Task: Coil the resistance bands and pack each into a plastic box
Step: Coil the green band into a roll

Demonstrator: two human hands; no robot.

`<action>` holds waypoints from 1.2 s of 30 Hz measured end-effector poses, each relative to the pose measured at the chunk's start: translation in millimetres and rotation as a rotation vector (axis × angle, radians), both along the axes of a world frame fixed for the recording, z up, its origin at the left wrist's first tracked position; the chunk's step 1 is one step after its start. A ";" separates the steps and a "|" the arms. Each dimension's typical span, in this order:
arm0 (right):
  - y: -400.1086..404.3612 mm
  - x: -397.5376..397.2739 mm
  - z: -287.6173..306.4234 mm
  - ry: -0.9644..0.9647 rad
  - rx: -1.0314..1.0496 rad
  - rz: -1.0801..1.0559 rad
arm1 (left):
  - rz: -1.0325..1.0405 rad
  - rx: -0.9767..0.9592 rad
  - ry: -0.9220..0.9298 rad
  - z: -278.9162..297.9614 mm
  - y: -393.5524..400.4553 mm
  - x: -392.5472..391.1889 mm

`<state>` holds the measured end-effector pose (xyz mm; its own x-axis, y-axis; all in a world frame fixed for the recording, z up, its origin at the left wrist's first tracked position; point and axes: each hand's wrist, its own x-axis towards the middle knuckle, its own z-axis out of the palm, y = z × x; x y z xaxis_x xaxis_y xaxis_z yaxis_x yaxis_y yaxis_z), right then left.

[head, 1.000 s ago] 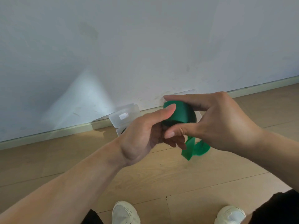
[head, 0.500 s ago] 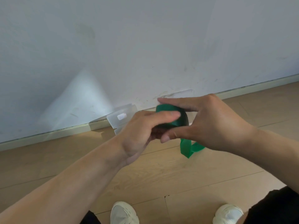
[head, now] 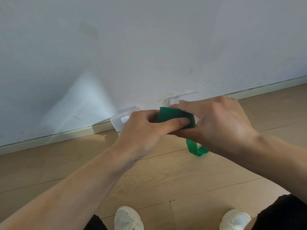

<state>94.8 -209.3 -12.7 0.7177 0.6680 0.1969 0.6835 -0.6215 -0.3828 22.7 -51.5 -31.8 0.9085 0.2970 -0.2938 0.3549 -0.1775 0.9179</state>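
Lowered since a second ago, the green band [head: 174, 117] is being gripped by both hands. Two plastic boxes [head: 118, 121] are being hidden, contents unseen. Left hand [head: 144, 130] and right hand [head: 221, 123] are being kept clamped on it.

Green band [head: 176, 116], white shoes [head: 128, 219], clr boxes [head: 118, 121].

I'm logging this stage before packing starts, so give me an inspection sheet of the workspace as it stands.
Surface: wooden floor, pale planks.
Job's things: green band mostly coiled, short tail hanging loose; two clear plastic boxes against the wall, partly hidden by the hands.
Clutter: nothing seen.
Grips: left hand and right hand both hold the coil.
Cables: nothing seen.
Surroundings: white wall, skirting board, white shoes below.
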 end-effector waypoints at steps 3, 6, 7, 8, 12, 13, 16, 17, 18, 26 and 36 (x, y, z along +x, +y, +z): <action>0.3 -5.6 2.2 0.098 0.107 0.012 | -0.052 -0.079 -0.003 0.6 6.4 1.9; -1.9 -4.5 12.2 0.417 0.319 0.045 | -0.129 -0.344 -0.044 -3.5 9.5 0.7; -4.4 -2.9 13.2 0.456 0.347 0.065 | -0.155 -0.407 -0.060 -5.1 8.7 0.0; -5.4 -2.0 14.8 0.466 0.367 0.084 | -0.173 -0.460 -0.085 -5.9 7.5 -0.6; -5.6 1.0 16.1 0.468 0.378 0.162 | -0.173 -0.651 -0.156 -5.3 6.3 0.0; -5.6 1.5 16.8 0.470 0.377 0.172 | -0.177 -0.664 -0.155 -4.9 6.3 0.6; -8.2 2.7 17.3 0.432 0.370 0.160 | -0.234 -0.605 -0.100 -3.7 6.2 3.5; -8.8 4.0 15.3 0.395 0.329 0.138 | -0.254 -0.528 -0.075 -3.4 4.9 4.7; -9.5 6.0 11.6 0.339 0.264 0.125 | -0.267 -0.409 -0.051 -2.5 2.6 5.4; -7.9 1.4 5.8 0.277 0.186 0.128 | -0.203 -0.231 -0.098 -3.8 -5.6 4.0; -9.0 3.8 19.8 0.372 0.175 0.119 | -0.240 -0.453 -0.027 -0.9 2.0 5.8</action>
<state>98.6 -218.3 7.1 0.6813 0.7298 0.0567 0.5417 -0.4505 -0.7097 28.5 -49.5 -32.7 0.9445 -0.0722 -0.3205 0.3283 0.1664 0.9298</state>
